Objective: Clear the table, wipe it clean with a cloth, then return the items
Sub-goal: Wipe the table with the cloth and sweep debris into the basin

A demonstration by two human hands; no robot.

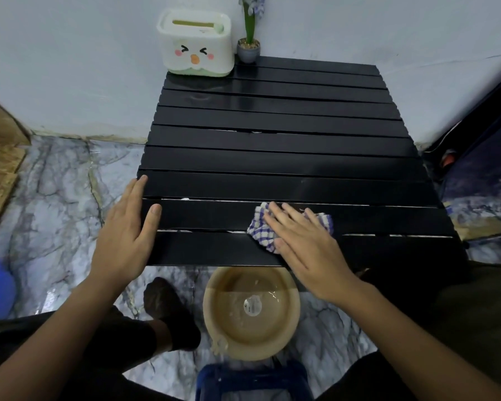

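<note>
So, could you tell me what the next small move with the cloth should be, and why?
Probably slide the checked cloth away along the slats toward the far end. The right hand presses it flat on the near slats of the black table, the left hand steadies the near left edge, and the tissue box and potted plant sit at the back.

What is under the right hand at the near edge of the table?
The blue-and-white checked cloth lies under the flat right hand, pressed onto the black slatted table. The cloth's middle is covered by the hand.
</note>
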